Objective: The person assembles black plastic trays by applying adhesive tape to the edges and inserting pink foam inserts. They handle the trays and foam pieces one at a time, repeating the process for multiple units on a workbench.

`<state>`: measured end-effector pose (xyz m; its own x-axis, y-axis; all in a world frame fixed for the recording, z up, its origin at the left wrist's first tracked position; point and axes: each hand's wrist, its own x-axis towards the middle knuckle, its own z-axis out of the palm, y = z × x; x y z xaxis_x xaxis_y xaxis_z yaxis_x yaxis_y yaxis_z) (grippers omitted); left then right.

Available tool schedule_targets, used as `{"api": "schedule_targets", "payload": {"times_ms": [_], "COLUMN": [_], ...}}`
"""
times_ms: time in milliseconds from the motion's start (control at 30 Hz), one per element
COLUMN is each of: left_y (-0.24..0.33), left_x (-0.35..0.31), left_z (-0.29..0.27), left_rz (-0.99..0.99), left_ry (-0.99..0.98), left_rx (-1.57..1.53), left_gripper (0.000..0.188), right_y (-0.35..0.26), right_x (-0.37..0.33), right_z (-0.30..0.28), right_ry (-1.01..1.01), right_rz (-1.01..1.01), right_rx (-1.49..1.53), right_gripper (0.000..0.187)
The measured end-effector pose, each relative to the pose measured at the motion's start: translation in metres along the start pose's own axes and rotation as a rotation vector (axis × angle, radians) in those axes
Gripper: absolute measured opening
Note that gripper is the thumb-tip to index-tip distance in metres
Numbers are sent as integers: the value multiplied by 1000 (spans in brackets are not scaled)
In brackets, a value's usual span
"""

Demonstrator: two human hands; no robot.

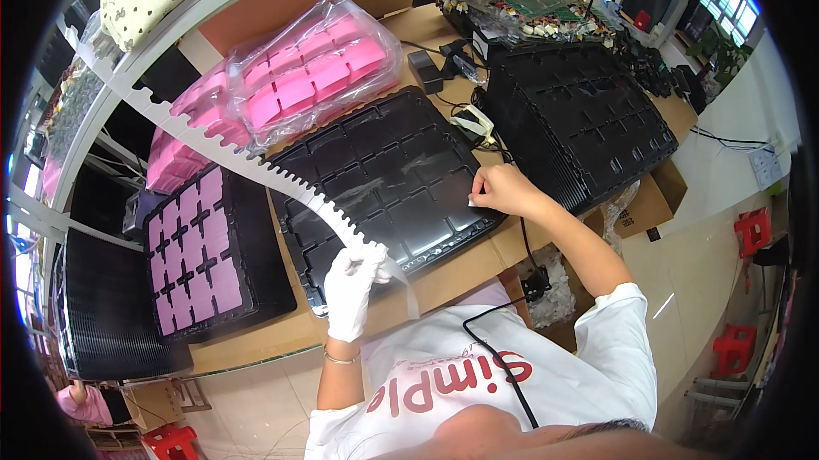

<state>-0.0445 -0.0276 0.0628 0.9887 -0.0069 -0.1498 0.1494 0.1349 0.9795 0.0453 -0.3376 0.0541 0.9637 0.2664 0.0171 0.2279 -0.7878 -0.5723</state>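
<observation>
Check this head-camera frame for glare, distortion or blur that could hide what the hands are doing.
Head view: strong fisheye bend, so the white notched strip and shelf edges curve, and the corners are black. Window light puts soft glare on the glossy black tray and the plastic bag of pink pads. The gloved left hand and bare right hand are sharp, with no motion blur.

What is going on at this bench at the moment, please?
A person is working over an empty black tray. The gloved left hand holds a long white notched strip that runs up and away to the left. The bare right hand pinches a small white label at the tray's right edge. A tray of pink pads sits to the left, with a bagged pack of pink pads behind.
</observation>
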Motion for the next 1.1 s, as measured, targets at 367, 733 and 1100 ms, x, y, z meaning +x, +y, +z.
{"api": "schedule_targets", "payload": {"times_ms": [367, 733, 1100], "left_y": [0, 3, 3], "left_x": [-2, -1, -2], "left_z": [0, 2, 2], "left_rz": [-4, -9, -13], "left_ry": [16, 22, 14], "left_rx": [3, 18, -28], "left_gripper": [13, 14, 16], "right_y": [-8, -6, -1], "right_x": [-13, -14, -5], "right_z": [-12, -4, 1], "right_ry": [-131, -7, 16], "right_rz": [17, 99, 62], "right_rx": [34, 74, 37], "right_gripper": [18, 18, 19]}}
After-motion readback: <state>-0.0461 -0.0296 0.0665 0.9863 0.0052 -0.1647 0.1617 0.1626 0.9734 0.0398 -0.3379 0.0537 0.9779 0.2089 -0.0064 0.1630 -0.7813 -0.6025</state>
